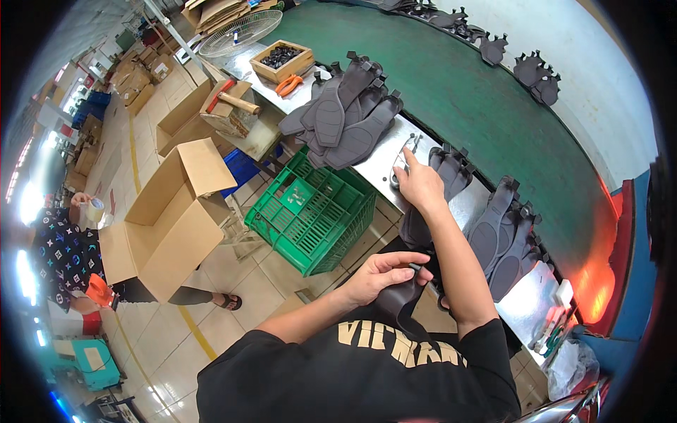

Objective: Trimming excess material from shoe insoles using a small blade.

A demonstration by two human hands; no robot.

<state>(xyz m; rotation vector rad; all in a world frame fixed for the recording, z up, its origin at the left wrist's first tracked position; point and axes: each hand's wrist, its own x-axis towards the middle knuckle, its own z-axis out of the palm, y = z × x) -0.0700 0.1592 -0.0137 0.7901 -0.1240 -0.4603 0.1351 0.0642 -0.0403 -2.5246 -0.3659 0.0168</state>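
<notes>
On the far left a co-worker sits on the floor beside an open cardboard box and holds a roll of tape; this is not the person's own hand. Next to the box stands a green plastic crate, just under the edge of the metal workbench.

The left hand is close to the body. Its fingers curl around a dark grey flat piece, with the thumb on top, so the hold is closed and firm. The piece hangs down over the black shirt. I think it is good to keep this hold near the upper end of the piece, so it does not swing or twist.

The right hand reaches to the bench, where a small metal tool lies. Its fingers are bent down over it, but I cannot tell if they already grip it. To the right lies a row of grey pieces, and a bigger pile is further back. The reach should stay low and careful, because the pile is very near.
</notes>
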